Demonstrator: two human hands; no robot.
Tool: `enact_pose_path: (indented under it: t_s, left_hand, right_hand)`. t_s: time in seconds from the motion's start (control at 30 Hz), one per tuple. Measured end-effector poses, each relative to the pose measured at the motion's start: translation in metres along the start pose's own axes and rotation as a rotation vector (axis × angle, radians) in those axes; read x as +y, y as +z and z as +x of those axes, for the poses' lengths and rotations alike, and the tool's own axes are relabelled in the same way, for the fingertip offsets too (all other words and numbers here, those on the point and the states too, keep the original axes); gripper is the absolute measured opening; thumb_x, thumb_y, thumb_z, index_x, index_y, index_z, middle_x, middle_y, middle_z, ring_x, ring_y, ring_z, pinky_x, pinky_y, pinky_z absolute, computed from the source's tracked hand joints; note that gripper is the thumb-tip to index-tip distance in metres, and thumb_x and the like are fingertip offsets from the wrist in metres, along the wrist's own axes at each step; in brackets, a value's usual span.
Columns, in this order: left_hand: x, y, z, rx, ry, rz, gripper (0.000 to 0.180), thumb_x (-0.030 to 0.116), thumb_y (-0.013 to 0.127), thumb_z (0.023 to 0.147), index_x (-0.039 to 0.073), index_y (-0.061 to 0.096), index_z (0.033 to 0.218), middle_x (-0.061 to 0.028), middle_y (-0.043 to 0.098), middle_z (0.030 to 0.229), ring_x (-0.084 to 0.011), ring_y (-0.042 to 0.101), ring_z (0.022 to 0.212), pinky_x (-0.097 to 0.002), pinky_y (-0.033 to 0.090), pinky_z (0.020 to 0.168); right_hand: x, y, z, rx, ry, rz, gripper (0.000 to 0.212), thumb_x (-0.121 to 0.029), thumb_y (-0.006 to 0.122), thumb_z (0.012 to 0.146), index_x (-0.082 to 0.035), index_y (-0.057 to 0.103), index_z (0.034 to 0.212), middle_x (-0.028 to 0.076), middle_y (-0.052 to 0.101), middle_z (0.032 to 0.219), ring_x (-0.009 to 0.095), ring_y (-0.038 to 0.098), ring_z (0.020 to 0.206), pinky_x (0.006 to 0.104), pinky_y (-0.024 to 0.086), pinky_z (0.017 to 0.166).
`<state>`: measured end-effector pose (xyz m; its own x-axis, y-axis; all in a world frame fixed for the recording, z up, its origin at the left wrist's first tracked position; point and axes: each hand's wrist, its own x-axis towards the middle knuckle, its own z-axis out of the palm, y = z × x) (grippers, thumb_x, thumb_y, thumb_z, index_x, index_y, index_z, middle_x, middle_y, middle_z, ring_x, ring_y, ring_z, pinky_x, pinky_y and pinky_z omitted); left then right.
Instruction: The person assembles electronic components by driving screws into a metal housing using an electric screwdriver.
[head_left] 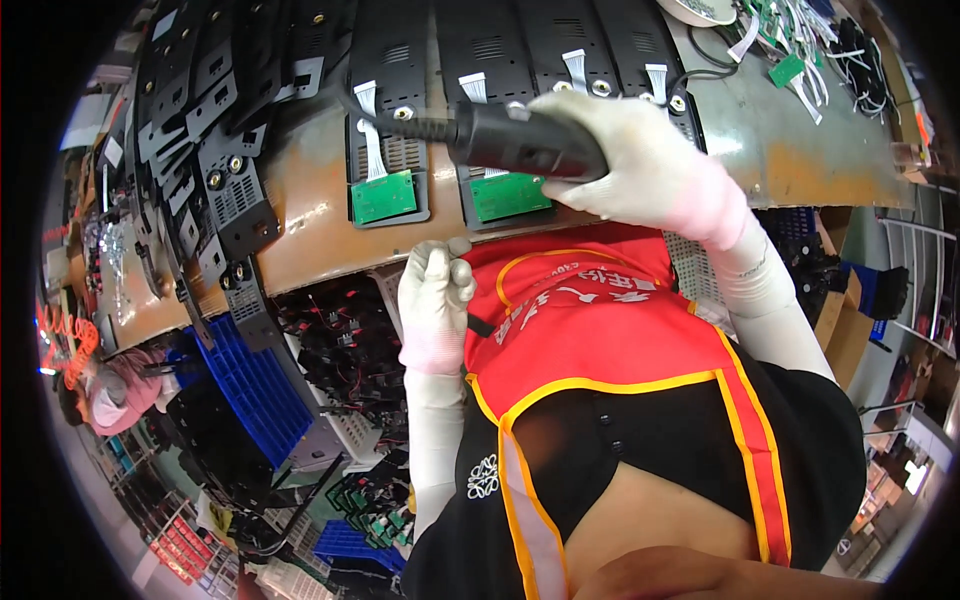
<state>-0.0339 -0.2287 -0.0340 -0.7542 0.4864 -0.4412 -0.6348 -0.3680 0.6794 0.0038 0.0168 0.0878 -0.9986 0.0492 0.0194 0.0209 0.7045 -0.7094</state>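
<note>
My right hand (640,160), in a white glove, is wrapped round a black corded electric screwdriver (525,140). The tool lies sideways above the bench, its cord end to the left; its tip is hidden. Under it is a black metal panel (487,50) with a green circuit board (510,197) at its near end. To the left, another green circuit board (384,198) rests on a second panel, with a white ribbon cable (370,150) running from it. My gloved left hand (437,290) is closed at the bench's near edge, fingers curled; what they hold, if anything, is hidden.
More black panels (630,45) with white connectors lie to the right. Black metal brackets (235,190) are piled at the left. Loose boards and cables (790,65) lie at the far right. Below the bench stand a blue crate (255,390) and bins of parts. Another person (120,395) is at far left.
</note>
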Motion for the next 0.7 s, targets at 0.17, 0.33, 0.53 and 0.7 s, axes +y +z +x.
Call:
enact_pose_path:
  t_s: [0.17,0.33,0.53,0.7]
  left_hand:
    - [-0.002,0.018,-0.004,0.061,0.08,0.067,0.018,0.019,0.05,0.095,0.004,0.047,0.104,-0.0109,0.058,0.103,-0.0101,0.052,0.077,-0.0227,0.045,0.07]
    - [0.001,0.021,-0.001,0.089,0.064,0.186,0.023,0.018,0.048,0.096,-0.001,0.047,0.108,-0.0138,0.055,0.11,-0.0106,0.051,0.082,-0.0251,0.045,0.078]
    - [0.005,0.021,0.007,0.055,-0.015,0.359,0.021,0.015,0.045,0.095,-0.003,0.05,0.105,-0.0092,0.061,0.091,-0.0092,0.054,0.077,-0.0236,0.045,0.075]
    - [0.001,0.023,0.013,-0.101,-0.09,0.416,0.016,0.014,0.045,0.095,-0.001,0.05,0.098,-0.0093,0.061,0.091,-0.0091,0.053,0.073,-0.0234,0.045,0.073]
  right_hand:
    - [0.028,0.039,-0.001,-0.03,0.046,-0.047,0.06,-0.013,0.075,0.068,-0.001,0.049,0.121,0.019,0.062,0.104,0.033,0.061,0.1,0.0358,0.047,0.088]
    - [0.028,0.059,-0.001,0.04,0.191,-0.097,0.061,-0.021,0.074,0.067,0.0,0.05,0.118,0.021,0.061,0.103,0.034,0.06,0.099,0.0375,0.048,0.088]
    - [0.016,0.063,-0.002,0.028,0.231,-0.154,0.055,-0.021,0.074,0.068,-0.001,0.053,0.115,0.02,0.062,0.101,0.033,0.061,0.095,0.0378,0.049,0.085]
    - [0.011,0.068,-0.001,0.01,0.307,-0.19,0.053,-0.018,0.075,0.066,-0.003,0.054,0.113,0.018,0.062,0.1,0.032,0.061,0.094,0.0365,0.048,0.085]
